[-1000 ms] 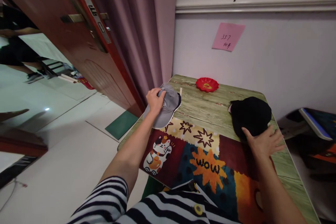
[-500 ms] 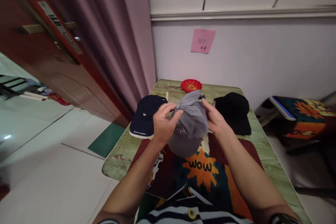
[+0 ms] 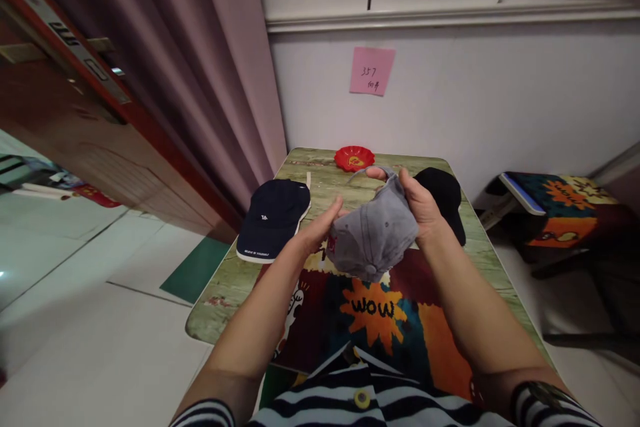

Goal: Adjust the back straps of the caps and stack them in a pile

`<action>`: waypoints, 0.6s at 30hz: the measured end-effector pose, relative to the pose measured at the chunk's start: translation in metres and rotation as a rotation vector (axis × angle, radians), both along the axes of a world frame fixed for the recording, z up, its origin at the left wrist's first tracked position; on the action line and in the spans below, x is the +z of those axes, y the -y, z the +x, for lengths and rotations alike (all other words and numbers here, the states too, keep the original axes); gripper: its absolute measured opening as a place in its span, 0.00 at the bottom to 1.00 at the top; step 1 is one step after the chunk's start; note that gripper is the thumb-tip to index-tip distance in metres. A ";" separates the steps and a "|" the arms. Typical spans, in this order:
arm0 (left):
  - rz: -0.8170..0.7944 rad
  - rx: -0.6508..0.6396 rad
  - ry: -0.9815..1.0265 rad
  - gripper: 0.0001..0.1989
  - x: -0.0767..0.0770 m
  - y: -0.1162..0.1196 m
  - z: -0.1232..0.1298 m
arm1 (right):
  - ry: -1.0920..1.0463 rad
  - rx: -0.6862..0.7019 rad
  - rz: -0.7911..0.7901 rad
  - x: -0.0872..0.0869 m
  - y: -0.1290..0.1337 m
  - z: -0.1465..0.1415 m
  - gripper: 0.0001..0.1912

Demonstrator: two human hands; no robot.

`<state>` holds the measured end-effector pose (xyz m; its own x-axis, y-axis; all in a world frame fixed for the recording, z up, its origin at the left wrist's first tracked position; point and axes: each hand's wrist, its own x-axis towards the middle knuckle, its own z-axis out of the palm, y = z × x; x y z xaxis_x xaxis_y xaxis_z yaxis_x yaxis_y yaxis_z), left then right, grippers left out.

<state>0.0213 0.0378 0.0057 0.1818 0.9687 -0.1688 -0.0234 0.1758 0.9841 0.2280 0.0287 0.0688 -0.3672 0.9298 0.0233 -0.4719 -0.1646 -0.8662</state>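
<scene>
A grey baseball cap (image 3: 375, 233) is held up over the table, turned with its crown and top button toward me and its back opening away. My right hand (image 3: 421, 205) is closed around the cap's right edge near the back strap, thumb on the outside. At the cap's left side is my left hand (image 3: 323, 227), thumb pointing up and fingers mostly hidden behind the cap, closed on it. A navy cap (image 3: 277, 213) with a white-edged brim lies to the left. Partly behind my right hand lies a black cap (image 3: 445, 197).
A red scalloped dish (image 3: 354, 159) stands at the table's far edge by the wall. Under my hands a colourful mat (image 3: 373, 310) marked "WOW" covers the near part of the wooden-patterned table (image 3: 215, 307). A stool (image 3: 565, 207) stands at the right, a door (image 3: 100, 147) at the left.
The grey cap has been turned over from brim toward me to crown toward me. My left hand has moved from its top button to its left side. The view has shifted slightly.
</scene>
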 end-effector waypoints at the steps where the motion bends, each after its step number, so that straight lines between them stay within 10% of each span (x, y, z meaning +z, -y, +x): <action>1: -0.114 -0.129 0.073 0.29 -0.002 0.000 0.000 | 0.020 -0.030 0.015 -0.001 -0.003 0.002 0.28; 4: -0.220 -0.327 0.267 0.24 0.007 -0.004 -0.001 | 0.101 -0.142 0.076 -0.004 -0.015 0.010 0.24; 11: 0.292 -0.048 0.234 0.14 0.066 -0.027 -0.003 | 0.196 -0.344 0.343 0.007 -0.033 0.036 0.13; 18: 0.246 0.062 0.087 0.14 0.032 -0.015 0.005 | 0.230 -0.338 0.219 -0.032 -0.010 0.030 0.18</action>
